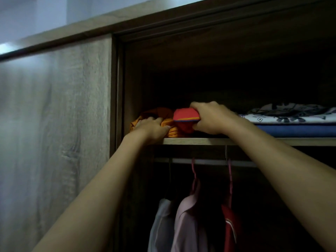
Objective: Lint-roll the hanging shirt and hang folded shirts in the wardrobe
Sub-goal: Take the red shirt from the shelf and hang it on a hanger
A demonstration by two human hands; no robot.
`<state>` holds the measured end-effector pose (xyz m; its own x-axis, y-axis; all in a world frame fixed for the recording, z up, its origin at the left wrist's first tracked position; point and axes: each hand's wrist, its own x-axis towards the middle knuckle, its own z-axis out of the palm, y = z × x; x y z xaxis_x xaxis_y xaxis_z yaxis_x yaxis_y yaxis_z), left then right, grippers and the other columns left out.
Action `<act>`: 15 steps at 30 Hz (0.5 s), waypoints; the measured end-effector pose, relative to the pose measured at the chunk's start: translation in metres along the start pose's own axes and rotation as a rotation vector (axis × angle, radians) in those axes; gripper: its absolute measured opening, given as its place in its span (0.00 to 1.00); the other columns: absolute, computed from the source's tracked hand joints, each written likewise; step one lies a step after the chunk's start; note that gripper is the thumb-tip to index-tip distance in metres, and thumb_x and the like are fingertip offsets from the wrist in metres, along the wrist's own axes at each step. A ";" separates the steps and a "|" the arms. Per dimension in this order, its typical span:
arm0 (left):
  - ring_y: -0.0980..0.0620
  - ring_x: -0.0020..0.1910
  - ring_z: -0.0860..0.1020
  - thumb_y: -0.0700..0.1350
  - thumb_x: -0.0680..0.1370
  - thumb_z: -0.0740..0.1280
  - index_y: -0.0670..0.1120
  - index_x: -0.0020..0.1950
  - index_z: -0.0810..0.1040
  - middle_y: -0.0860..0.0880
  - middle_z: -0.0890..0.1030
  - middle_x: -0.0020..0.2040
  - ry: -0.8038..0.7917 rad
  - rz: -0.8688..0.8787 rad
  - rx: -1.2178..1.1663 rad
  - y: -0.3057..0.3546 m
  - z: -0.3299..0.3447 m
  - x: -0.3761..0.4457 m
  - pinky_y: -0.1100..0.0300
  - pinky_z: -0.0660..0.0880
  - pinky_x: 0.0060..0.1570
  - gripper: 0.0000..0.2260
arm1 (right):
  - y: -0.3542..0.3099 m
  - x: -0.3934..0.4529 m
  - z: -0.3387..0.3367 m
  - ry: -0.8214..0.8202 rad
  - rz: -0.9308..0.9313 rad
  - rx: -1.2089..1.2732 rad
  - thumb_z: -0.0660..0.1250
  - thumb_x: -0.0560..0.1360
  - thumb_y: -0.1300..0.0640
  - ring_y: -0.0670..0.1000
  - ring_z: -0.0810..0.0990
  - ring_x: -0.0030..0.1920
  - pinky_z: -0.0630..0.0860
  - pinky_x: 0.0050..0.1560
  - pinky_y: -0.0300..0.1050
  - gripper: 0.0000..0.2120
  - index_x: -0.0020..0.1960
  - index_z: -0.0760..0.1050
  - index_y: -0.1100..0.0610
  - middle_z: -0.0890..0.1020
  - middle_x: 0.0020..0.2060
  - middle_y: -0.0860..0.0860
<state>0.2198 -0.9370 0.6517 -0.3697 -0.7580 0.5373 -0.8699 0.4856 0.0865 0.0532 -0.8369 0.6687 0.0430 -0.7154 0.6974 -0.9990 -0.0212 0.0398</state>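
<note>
In the middle of the frame, the right hand (209, 118) grips a folded red shirt (185, 119); the left hand (151, 127) presses the orange shirt (156, 113) (none hung yet).

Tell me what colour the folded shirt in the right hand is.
Red, with a yellow and blue striped edge; the head view shows the folded shirt gripped by the right hand.

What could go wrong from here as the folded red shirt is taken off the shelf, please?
The right hand grips the red shirt by one end, so it may unfold as it comes off the shelf. The orange shirt lies bunched against it under the left hand and could be dragged over the edge. The shelf interior is dark, so a snag might go unseen.
</note>
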 end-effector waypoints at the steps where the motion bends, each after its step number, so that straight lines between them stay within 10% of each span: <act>1: 0.40 0.75 0.57 0.59 0.81 0.52 0.48 0.78 0.56 0.41 0.57 0.77 -0.007 -0.001 -0.012 0.000 0.000 -0.001 0.50 0.54 0.73 0.28 | 0.001 -0.002 -0.004 0.113 0.022 0.022 0.70 0.72 0.50 0.61 0.78 0.56 0.76 0.53 0.53 0.23 0.65 0.68 0.47 0.77 0.58 0.56; 6: 0.40 0.75 0.57 0.59 0.81 0.52 0.48 0.78 0.55 0.41 0.57 0.77 -0.005 -0.013 -0.045 -0.003 -0.005 0.000 0.48 0.54 0.73 0.27 | -0.004 -0.006 -0.037 0.599 0.010 0.094 0.70 0.72 0.50 0.61 0.78 0.56 0.69 0.46 0.49 0.23 0.65 0.67 0.48 0.77 0.57 0.55; 15: 0.40 0.74 0.58 0.56 0.81 0.54 0.46 0.76 0.59 0.40 0.61 0.75 0.195 0.128 -0.175 0.017 0.015 -0.032 0.47 0.54 0.73 0.26 | -0.041 -0.107 -0.101 0.799 0.029 0.103 0.69 0.74 0.48 0.52 0.77 0.58 0.73 0.49 0.42 0.24 0.67 0.67 0.51 0.75 0.60 0.53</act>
<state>0.2117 -0.9107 0.6237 -0.3884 -0.5957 0.7031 -0.7444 0.6525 0.1417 0.0906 -0.6886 0.6650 -0.0250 -0.0016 0.9997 -0.9945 -0.1021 -0.0250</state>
